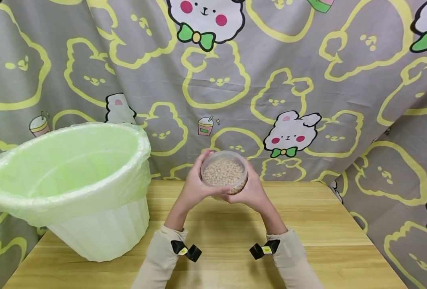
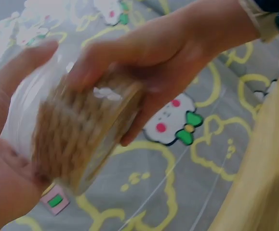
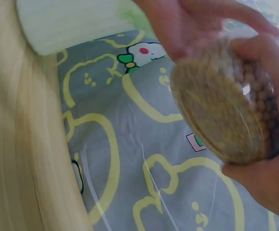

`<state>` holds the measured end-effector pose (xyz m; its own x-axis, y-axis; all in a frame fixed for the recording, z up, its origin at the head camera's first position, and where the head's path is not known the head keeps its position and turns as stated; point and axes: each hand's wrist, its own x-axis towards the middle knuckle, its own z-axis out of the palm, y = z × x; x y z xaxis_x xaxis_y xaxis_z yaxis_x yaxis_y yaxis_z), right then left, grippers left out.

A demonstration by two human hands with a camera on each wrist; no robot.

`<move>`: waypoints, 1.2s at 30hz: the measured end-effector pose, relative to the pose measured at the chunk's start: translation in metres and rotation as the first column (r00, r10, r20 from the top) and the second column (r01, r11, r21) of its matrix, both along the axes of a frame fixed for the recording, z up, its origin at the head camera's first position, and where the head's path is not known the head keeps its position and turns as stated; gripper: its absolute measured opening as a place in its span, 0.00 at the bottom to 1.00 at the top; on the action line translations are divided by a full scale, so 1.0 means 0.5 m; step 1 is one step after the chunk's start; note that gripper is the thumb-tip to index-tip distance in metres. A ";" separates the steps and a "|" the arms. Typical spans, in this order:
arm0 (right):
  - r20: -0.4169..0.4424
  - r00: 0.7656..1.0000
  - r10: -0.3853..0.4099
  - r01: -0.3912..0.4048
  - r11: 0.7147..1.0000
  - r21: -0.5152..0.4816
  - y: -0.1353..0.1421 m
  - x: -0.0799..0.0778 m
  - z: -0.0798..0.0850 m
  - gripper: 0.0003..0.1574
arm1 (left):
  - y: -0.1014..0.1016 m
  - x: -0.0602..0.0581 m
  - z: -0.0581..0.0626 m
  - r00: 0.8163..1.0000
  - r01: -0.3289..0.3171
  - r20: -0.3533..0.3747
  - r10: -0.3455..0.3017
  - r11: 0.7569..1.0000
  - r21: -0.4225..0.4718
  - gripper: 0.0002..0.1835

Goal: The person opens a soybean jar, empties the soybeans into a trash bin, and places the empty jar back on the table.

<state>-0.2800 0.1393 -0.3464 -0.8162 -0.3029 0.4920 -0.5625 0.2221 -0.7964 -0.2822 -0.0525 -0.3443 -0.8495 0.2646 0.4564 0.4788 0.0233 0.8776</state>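
Patterned curtain (image 1: 217,88), grey with yellow bear outlines and white rabbits in green bows, fills the upper part of the head view and continues down the right side. Wood-grain tabletop (image 1: 228,228) occupies the lower centre. White ribbed bin (image 1: 101,224) stands on it at left, wide mouth toward the upper left, interior pale green; translucent liner (image 1: 134,188) is folded over its rim and hangs partway down the outer wall. Two beige sleeves (image 1: 159,257) enter from the bottom edge, one either side of centre. Left hand (image 1: 195,182) and right hand (image 1: 251,188) come together at mid-frame, each clamped on one side of the same container, fingers curved around its wall. Container: clear jar (image 3: 221,110), round, at the centre of the head view, in front of the curtain's lower part; both wrist views show it raised off the tabletop, tilted in those frames, its flat base visible. Whether a lid is on cannot be told. Two black wrist devices (image 1: 186,251), each with a yellow label, sit at the cuffs, lower centre. Contents: round tan beans (image 1: 223,171), filling much of the jar; blurred in the left wrist view.
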 end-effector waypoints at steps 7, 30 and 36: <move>0.137 0.925 0.355 -0.338 0.931 -0.135 0.008 -0.030 -0.030 0.62 | -0.043 -0.033 -0.019 0.955 0.297 -0.033 -0.295 0.953 0.064 0.55; 0.068 0.998 0.002 0.001 0.999 -0.038 -0.020 -0.002 -0.014 0.68 | -0.007 -0.002 0.001 0.991 -0.129 -0.013 0.130 0.989 0.065 0.55; 0.060 0.998 -0.019 0.021 0.999 -0.031 -0.010 -0.005 -0.009 0.65 | -0.029 -0.022 -0.011 0.987 -0.159 -0.002 0.160 0.981 0.108 0.53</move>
